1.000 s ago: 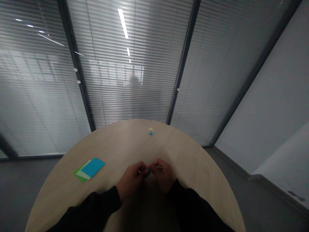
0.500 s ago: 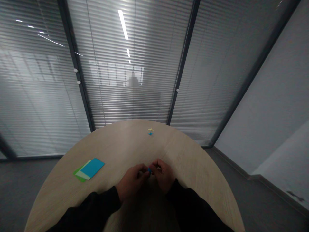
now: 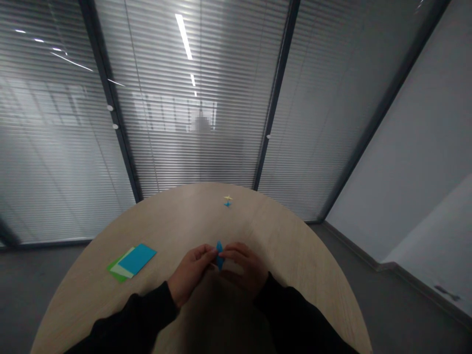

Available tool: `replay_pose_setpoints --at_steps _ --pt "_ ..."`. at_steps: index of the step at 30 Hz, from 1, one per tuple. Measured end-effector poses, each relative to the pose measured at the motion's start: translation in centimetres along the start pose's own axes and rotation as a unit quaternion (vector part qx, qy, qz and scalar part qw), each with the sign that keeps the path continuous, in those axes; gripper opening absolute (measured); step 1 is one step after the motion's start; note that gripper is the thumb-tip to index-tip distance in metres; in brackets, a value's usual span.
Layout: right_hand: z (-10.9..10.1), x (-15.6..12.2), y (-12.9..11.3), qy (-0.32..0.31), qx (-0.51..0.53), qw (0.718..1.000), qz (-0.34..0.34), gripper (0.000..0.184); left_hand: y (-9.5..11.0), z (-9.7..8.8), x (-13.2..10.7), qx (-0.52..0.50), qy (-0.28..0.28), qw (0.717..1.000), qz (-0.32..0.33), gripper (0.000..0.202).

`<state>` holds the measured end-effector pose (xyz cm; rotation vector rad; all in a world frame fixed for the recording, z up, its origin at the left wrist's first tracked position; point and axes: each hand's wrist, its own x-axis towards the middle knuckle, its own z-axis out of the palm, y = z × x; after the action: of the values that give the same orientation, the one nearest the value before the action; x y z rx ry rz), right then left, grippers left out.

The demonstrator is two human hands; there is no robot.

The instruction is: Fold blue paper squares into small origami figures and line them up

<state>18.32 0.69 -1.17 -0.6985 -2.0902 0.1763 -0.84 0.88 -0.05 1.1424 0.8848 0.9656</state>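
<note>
My left hand (image 3: pixel 190 275) and my right hand (image 3: pixel 245 270) meet just above the near middle of a round, light wooden table (image 3: pixel 177 221). Both pinch a small folded blue paper piece (image 3: pixel 220 254), which sticks up between the fingertips. The fingers of both hands are closed on it. Dark sleeves cover both of my forearms.
A stack of paper sheets (image 3: pixel 132 261), blue on top of pale and green ones, lies on the table to the left. Two tiny folded paper figures, a yellow one (image 3: pixel 227 198) and a blue one (image 3: pixel 227 203), sit near the far edge. Glass walls with blinds stand behind the table.
The blue paper piece now stands upright and shows more between my fingertips. My hands have shifted slightly toward me. The view has drifted a little.
</note>
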Motion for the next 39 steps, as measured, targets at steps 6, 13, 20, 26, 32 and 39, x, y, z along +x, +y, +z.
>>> replay_pose_setpoints --at_steps 6,13,20,26,32,39 --pt "0.1 -0.3 0.3 0.003 -0.026 1.0 0.002 0.037 0.1 0.2 -0.2 0.017 -0.002 1.0 -0.002 0.039" --pt "0.1 -0.3 -0.1 0.014 -0.037 0.999 0.031 0.034 -0.2 -0.1 0.1 0.033 0.002 0.999 0.0 0.039" --pt "0.1 -0.2 -0.5 0.053 -0.094 0.994 -0.003 0.011 -0.7 0.0 0.3 0.046 -0.008 0.999 0.018 0.041" --pt "-0.5 0.2 -0.8 0.001 -0.171 0.984 -0.055 0.019 -0.8 -0.5 0.4 0.029 -0.008 1.0 0.005 0.04" --pt "-1.0 0.3 -0.7 -0.015 -0.156 0.987 -0.048 0.03 -0.4 -0.3 0.3 0.044 -0.016 0.999 0.005 0.04" --pt "-0.7 0.2 -1.1 -0.006 -0.15 0.989 -0.018 0.031 -0.7 -0.4 0.3 0.046 -0.018 0.999 0.015 0.041"
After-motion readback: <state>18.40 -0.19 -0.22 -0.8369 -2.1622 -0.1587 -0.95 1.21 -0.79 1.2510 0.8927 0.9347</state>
